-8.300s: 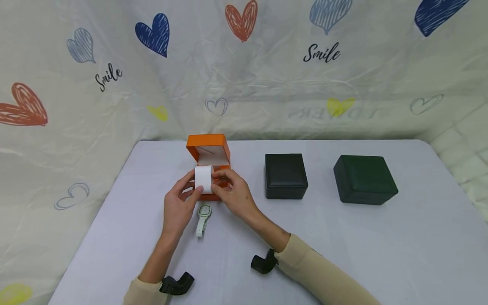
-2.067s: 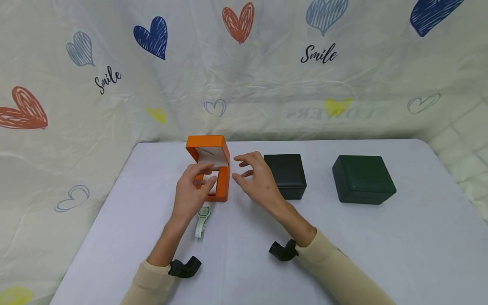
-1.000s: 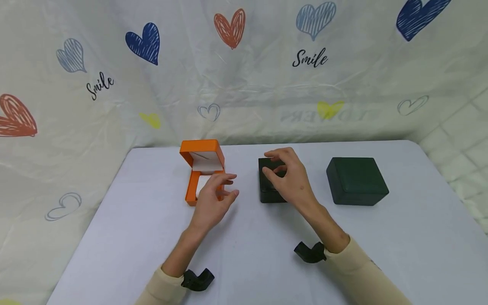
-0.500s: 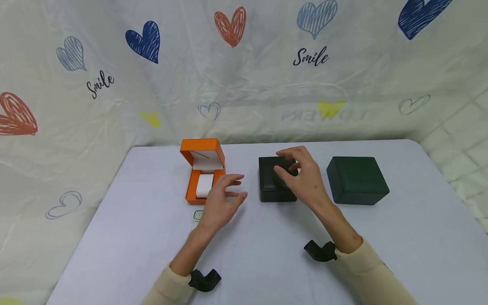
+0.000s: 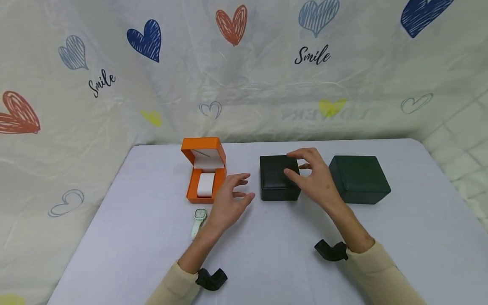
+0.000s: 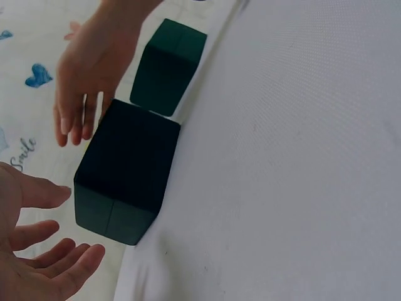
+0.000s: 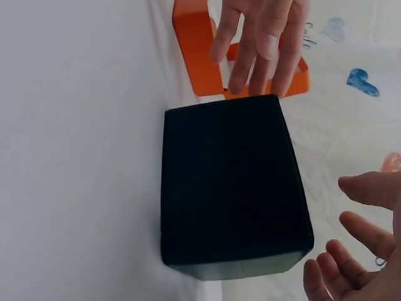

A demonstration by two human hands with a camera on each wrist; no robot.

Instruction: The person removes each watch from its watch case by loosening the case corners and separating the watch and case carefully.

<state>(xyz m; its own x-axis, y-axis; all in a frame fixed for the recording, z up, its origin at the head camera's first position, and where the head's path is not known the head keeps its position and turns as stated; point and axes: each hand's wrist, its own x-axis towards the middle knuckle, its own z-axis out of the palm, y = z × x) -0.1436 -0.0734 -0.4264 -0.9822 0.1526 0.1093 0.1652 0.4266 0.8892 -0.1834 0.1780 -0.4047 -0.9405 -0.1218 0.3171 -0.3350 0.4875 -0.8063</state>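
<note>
Watch (image 5: 200,214) lies before open orange box (image 5: 218,180). Left hand (image 5: 228,205), fingers spread, hangs just right of it. Closed black box (image 5: 276,173) stands between the hands. Right hand (image 5: 315,178), fingers spread, at its right edge; contact undetermined. Closed green box (image 5: 362,173), far right.

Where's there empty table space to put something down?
Bare white tabletop lies left of the orange watch box, and right of the right sleeve, in front of the green box. It's crowded near the black box: the left hand is between it and the orange one, the right hand by its right edge.
</note>
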